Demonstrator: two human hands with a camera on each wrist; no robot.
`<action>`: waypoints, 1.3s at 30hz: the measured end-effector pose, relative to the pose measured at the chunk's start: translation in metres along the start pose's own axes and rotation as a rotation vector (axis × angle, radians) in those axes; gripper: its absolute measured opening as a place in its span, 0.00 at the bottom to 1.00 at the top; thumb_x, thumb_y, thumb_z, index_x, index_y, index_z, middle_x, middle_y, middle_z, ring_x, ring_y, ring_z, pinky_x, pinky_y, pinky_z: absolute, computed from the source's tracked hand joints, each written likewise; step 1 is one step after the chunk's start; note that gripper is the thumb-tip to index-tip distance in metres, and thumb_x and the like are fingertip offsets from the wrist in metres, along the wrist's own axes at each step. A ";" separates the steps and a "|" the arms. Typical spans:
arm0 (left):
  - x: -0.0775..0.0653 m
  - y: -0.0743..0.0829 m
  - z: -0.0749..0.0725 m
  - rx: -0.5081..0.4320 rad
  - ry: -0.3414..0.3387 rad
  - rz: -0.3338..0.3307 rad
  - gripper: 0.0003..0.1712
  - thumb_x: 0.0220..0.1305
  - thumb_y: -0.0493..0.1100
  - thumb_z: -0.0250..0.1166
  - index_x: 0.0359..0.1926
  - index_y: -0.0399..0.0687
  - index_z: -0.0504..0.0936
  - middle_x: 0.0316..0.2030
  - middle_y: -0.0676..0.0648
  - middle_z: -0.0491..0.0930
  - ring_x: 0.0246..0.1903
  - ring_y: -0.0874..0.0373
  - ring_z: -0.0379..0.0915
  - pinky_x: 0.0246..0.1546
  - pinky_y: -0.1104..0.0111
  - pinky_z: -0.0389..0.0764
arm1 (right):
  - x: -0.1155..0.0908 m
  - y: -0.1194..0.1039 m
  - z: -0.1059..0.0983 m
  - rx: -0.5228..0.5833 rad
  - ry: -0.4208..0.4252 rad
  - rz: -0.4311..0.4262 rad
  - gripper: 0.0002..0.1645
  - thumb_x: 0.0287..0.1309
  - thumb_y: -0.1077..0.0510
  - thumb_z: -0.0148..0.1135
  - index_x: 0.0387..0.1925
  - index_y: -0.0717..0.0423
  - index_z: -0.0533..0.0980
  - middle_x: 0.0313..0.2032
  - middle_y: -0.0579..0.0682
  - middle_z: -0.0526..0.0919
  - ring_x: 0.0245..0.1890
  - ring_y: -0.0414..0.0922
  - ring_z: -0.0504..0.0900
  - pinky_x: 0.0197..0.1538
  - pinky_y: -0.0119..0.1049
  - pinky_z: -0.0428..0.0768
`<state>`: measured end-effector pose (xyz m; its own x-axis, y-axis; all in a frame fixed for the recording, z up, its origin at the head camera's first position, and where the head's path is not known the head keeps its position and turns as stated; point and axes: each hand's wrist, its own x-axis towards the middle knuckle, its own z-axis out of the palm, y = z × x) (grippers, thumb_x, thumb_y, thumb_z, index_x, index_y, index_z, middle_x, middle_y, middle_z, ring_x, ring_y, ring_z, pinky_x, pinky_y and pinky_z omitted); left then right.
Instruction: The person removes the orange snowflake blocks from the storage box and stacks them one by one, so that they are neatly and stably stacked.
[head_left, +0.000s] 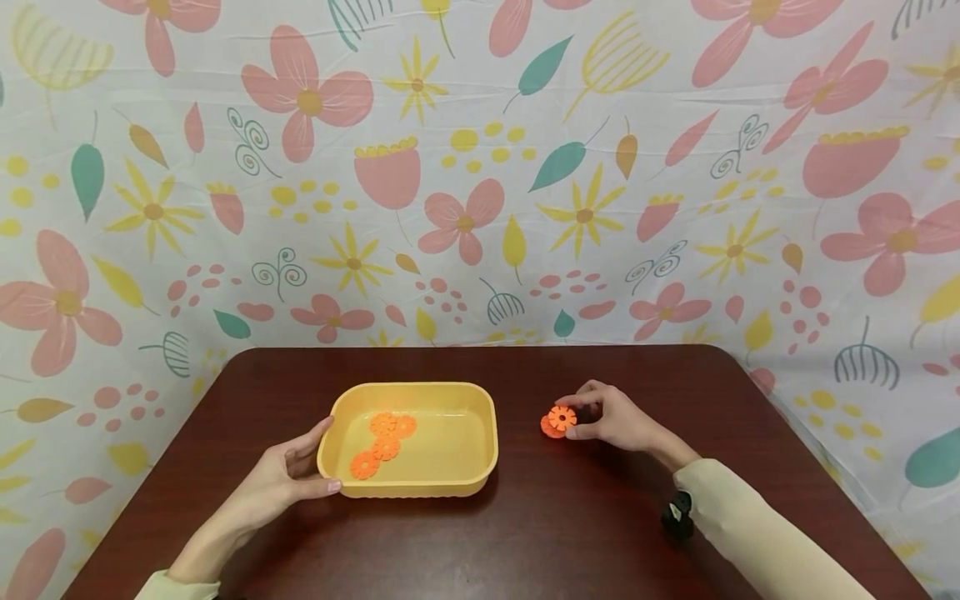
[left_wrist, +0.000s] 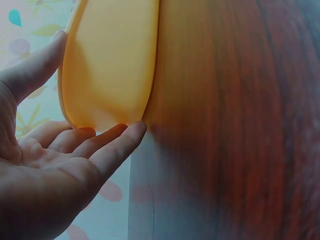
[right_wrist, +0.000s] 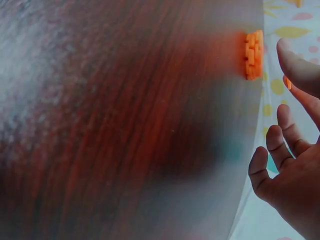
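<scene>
Head view: an orange disc (head_left: 567, 419), notched at the rim and holed at the centre, pinched between thumb and finger of the right hand (head_left: 618, 421), right of the yellow tray (head_left: 450, 446). It partly hides a stack (head_left: 548, 430) of similar pieces on the table (head_left: 570, 517). Right wrist view: only a sliver of the disc shows, a gap parting it from the stack. Its face turns toward the head camera; the round outline favours no long axis. The left hand (head_left: 281, 479) grips the tray's left end.
</scene>
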<state>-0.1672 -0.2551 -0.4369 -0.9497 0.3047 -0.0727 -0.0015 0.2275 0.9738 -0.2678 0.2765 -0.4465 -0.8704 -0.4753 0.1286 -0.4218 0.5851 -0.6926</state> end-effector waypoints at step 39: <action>-0.001 0.000 0.001 -0.002 0.001 0.002 0.57 0.63 0.37 0.77 0.84 0.41 0.52 0.80 0.36 0.53 0.75 0.35 0.57 0.56 0.69 0.78 | 0.005 0.005 0.011 -0.036 -0.045 0.014 0.30 0.55 0.53 0.82 0.60 0.54 0.86 0.48 0.55 0.76 0.45 0.55 0.73 0.46 0.46 0.73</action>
<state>-0.1659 -0.2549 -0.4374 -0.9500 0.3043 -0.0705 -0.0004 0.2246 0.9745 -0.2713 0.2697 -0.4568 -0.8643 -0.4955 0.0862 -0.4190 0.6146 -0.6683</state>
